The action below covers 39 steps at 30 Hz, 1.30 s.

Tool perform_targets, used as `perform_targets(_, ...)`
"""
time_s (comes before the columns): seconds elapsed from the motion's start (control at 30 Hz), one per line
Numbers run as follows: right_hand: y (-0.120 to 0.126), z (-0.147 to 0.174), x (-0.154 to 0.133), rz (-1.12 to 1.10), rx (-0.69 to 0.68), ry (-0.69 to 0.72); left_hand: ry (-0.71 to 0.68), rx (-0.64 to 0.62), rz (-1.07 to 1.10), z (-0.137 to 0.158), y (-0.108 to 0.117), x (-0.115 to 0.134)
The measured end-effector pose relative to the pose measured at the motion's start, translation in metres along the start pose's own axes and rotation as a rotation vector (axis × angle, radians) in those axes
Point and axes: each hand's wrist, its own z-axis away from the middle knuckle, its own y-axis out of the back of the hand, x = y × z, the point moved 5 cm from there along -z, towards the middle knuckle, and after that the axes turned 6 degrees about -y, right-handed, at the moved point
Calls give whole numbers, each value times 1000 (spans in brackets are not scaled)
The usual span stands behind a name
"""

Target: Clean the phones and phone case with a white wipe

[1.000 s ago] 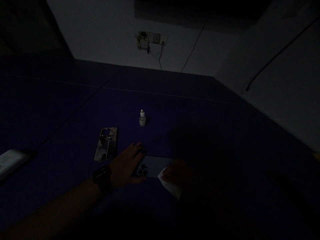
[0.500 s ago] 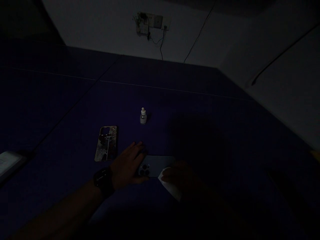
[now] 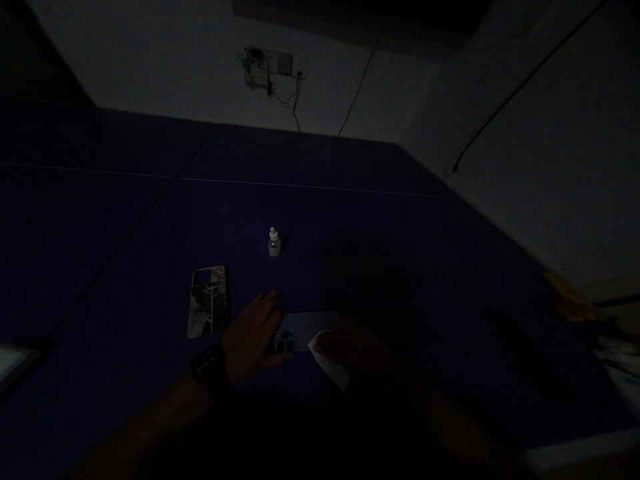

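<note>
A smartphone (image 3: pixel 299 325) lies back side up on the dark blue surface, its camera cluster to the left. My left hand (image 3: pixel 253 337), with a dark watch on the wrist, grips the camera end between thumb and fingers. My right hand (image 3: pixel 345 341), deep in shadow, presses a white wipe (image 3: pixel 330 368) onto the right part of the phone's back; whether it is paper or cloth I cannot tell. A patterned phone case (image 3: pixel 209 303) lies left of my left hand. Beyond the phone stands a small dropper bottle (image 3: pixel 274 245) with a white top.
Wall sockets (image 3: pixel 273 63) with plugs and hanging cables are at the back. A dark long object (image 3: pixel 525 353) lies on the right, near a yellow item (image 3: pixel 570 297) by the wall. At the left edge is a pale object (image 3: pixel 13 363). The room is very dim.
The view has swung to the right, bringing more of the right side in. Both hands keep their places on the phone, and the wipe stays on its back.
</note>
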Motion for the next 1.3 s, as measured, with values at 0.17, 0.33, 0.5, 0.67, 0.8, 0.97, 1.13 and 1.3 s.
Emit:
perform_targets(0.17,-3,2,4,43,70,-130,-5,22,29,0,-2,-1)
perform_targets(0.33,-11,3,7,56,99,-71,-12,4,6,-1,0,0)
perform_targets(0.5,-11,1,9,14,241,-73,-15,-8,12,-1,1,-1)
perform_targets(0.67,-15,-6,6,16,208,-76,-9,-20,10,-3,2,-3)
perform_targets(0.8,-13,-4,13,6,229,-116,-10,-39,11,-4,4,-3)
perform_targets(0.97,-15,-1,9,-22,230,-25,-16,-42,3,-4,4,-3)
perform_targets(1.13,-15,-4,12,-9,276,-59,-6,-48,5,-4,2,-5)
perform_targets(1.3,-14,2,12,-45,256,0,-6,-37,14,-5,3,-4)
